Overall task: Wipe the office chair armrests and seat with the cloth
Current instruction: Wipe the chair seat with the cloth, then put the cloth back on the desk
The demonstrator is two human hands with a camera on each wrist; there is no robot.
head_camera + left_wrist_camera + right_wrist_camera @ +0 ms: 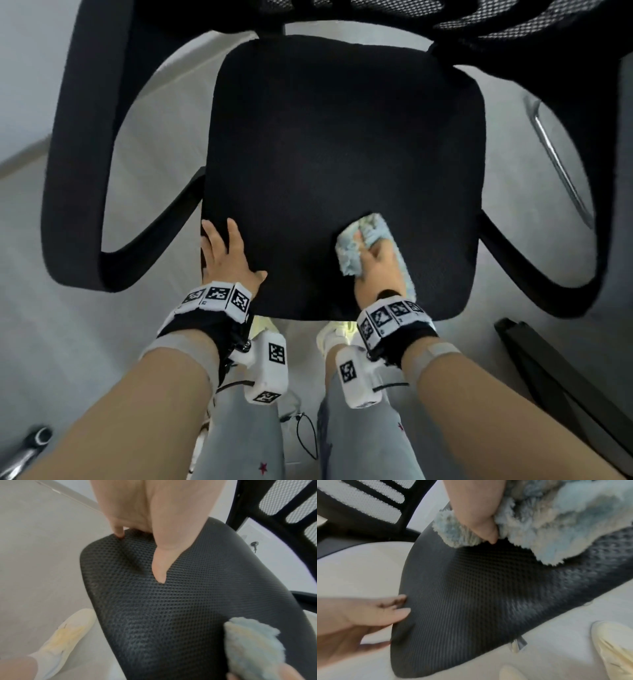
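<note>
Each bare forearm carries a black wrist strap (407, 337) topped by a white band of square black-and-white coded tags (219, 297). A white box-shaped camera unit (270, 365) with 2 visible tags hangs at 5 o'clock of the left strap; a matching one (358, 377) hangs at 7 o'clock of the right. Thin black cables (308, 437) trail below. Light jeans (246, 442) bear small red stars; cream shoes (67, 632).

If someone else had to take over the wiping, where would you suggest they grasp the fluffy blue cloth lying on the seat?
Probably the far, bunched end of the cloth, coming from above. It lies flat on the seat near the front edge, the right hand covering its near half; the fluffy folds beyond the fingers stand proud, so a pinching grip there should catch several layers.
</note>
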